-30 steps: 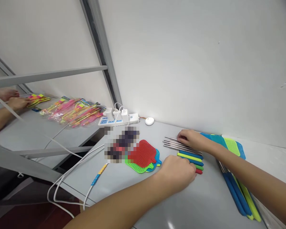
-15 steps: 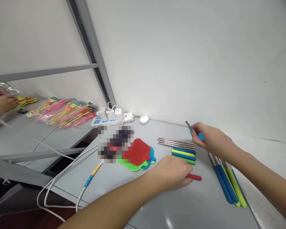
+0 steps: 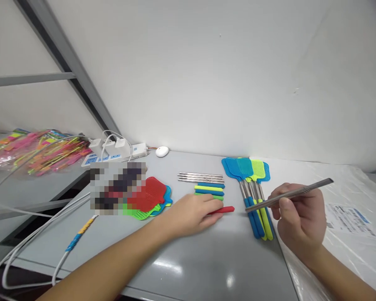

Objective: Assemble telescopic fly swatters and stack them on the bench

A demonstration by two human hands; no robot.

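1 metal rod [image 3: 311,187] in R hand [image 3: 303,219]

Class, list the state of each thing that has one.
Left hand: closed on red handle
Red handle: gripped, end protruding
Right hand: pinching metal rod
Metal rod: raised, tilted
Loose rods: lying side by side
Loose handles: lying side by side
Loose swatter heads: stacked
Assembled fly swatters: bunched, heads overlapping
Power strip: chargers plugged in

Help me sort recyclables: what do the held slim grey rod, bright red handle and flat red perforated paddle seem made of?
Slim grey rod: probably metal, smooth, greyish sheen. Bright red handle: perhaps plastic or rubber, matte, evenly coloured. Flat red perforated paddle: likely matte plastic, evenly coloured with regular holes.
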